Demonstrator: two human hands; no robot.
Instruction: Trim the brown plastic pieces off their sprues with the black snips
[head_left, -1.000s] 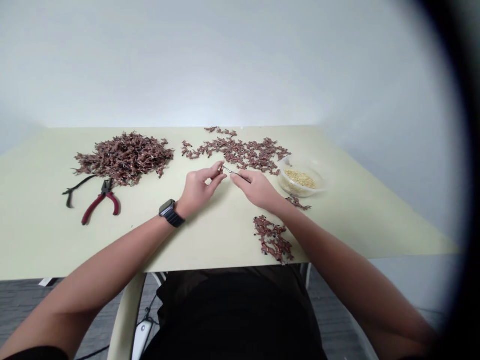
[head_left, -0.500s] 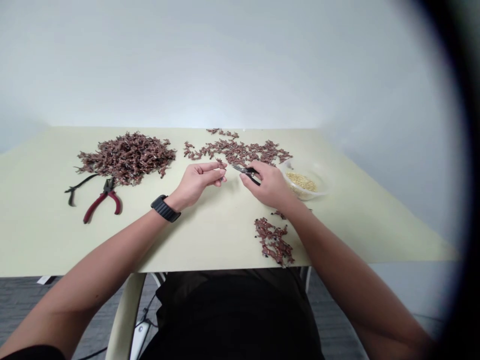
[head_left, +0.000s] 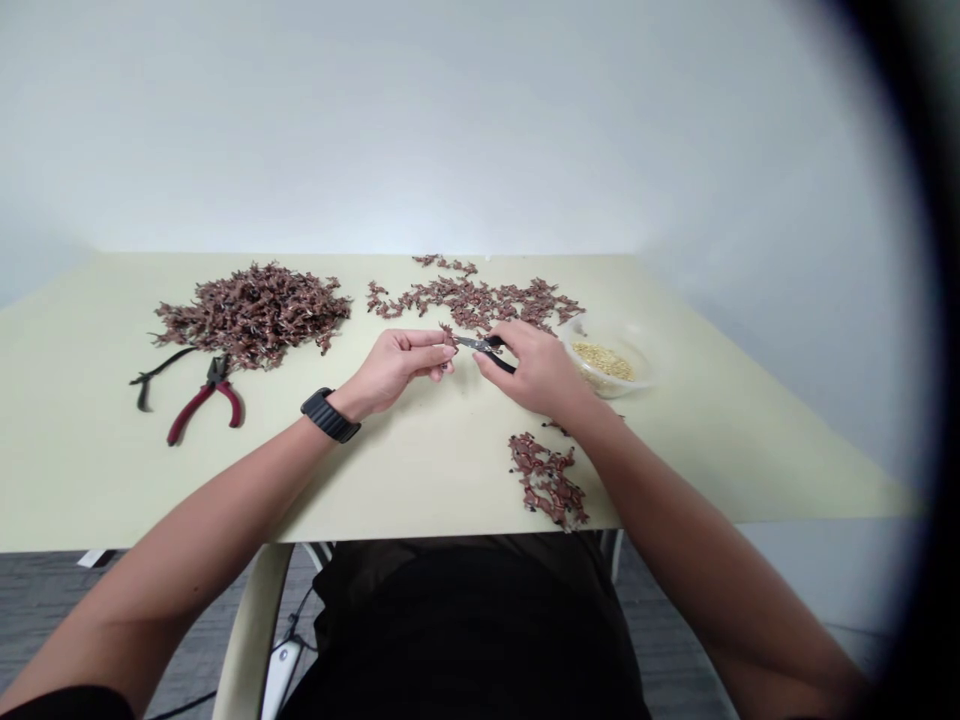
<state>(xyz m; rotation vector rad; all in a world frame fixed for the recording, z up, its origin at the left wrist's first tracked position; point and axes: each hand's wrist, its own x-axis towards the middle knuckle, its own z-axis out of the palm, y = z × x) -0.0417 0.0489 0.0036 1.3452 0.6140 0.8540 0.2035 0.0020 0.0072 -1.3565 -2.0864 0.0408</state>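
Between the thumb and fingers of my left hand is pinched a small brown animal figure, partly covered by the fingertips. My right hand is closed around the black handles of small pliers. The tips of the pliers point left and meet the edge of the figure; whether they grip part of it is too small to tell. Behind the hands lies a loose spread of similar brown figures. Beside my right hand stands a clear plastic bowl holding tiny gold-coloured pieces.
A large heap of brown figures lies at the back left. In front of it are red-handled pliers and a thin black tool. A smaller group of figures sits at the front edge of the table, near my right forearm.
The pliers in my right hand have moved slightly left and down, so their tips now reach the figure. My left hand has turned a little, keeping its pinch on it.
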